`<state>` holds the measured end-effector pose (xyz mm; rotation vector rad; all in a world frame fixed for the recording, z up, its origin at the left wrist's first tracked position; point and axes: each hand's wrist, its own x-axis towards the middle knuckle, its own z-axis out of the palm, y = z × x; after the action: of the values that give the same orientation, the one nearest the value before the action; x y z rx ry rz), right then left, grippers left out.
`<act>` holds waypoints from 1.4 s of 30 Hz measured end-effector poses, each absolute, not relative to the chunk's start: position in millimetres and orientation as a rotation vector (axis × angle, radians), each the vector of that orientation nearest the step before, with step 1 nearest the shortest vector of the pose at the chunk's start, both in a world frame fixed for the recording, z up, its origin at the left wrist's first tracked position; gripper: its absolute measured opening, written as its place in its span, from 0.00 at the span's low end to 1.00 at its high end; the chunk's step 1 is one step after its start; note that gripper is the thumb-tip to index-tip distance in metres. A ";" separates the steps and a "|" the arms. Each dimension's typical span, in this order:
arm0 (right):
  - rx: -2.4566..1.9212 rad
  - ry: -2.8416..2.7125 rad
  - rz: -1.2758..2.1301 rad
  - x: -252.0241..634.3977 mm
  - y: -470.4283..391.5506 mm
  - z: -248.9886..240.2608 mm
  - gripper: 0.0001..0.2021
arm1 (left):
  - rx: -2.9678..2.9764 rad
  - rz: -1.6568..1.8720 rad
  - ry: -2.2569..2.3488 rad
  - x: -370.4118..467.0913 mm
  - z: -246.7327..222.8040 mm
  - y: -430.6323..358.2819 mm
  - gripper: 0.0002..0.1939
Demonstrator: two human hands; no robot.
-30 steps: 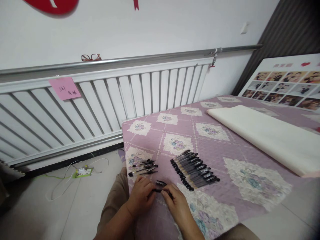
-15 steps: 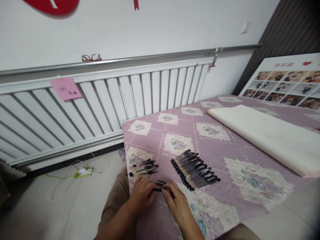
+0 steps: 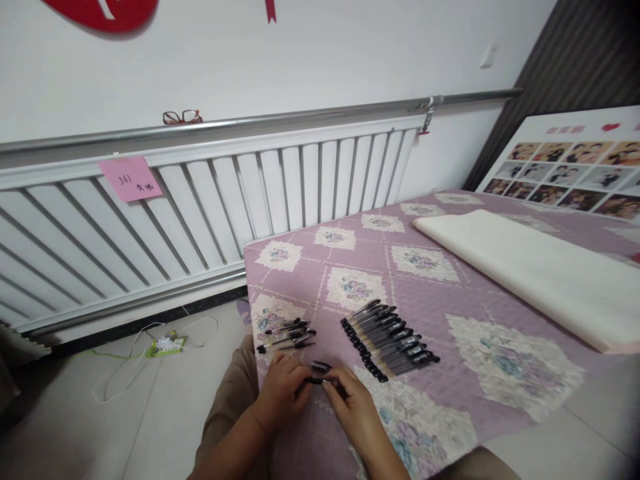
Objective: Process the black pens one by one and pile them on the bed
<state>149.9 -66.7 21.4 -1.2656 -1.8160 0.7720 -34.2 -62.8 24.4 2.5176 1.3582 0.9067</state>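
Pens of slim black plastic (image 3: 299,331) lie loosely grouped on the purple floral-patterned cloth (image 3: 310,280); just below them, your left hand (image 3: 286,385) is curled, its fingertips on the left end of a slender black pen part (image 3: 317,381). Your right hand (image 3: 353,403) pinches the other end narrowly, with a second black piece (image 3: 321,367) just beyond, its holder unclear; expect the part to be light, stiff and slippery, so grip mid-barrel with the finger pads. Handle the slanted row of black-ended pens (image 3: 393,337) at right likewise.
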 end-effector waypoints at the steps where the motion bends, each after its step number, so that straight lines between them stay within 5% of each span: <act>1: -1.271 -1.830 0.765 149.8 -66.9 22.1 0.09 | 2.515 0.913 1.356 -34.2 23.9 -62.7 0.08; 13: -1.240 -1.795 0.787 152.4 -68.0 27.8 0.18 | 2.533 0.908 1.356 -33.6 24.9 -63.3 0.06; 21: -1.270 -1.795 0.818 150.2 -66.6 20.2 0.07 | 2.523 0.916 1.342 -35.3 22.4 -62.4 0.08; 42: -1.259 -1.839 0.753 148.8 -68.1 20.5 0.07 | 2.508 0.930 1.345 -34.3 22.3 -62.8 0.08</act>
<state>148.8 -68.1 20.5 -1.2587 -1.8389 0.7529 -34.3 -62.8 22.3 2.5082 1.3447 0.9299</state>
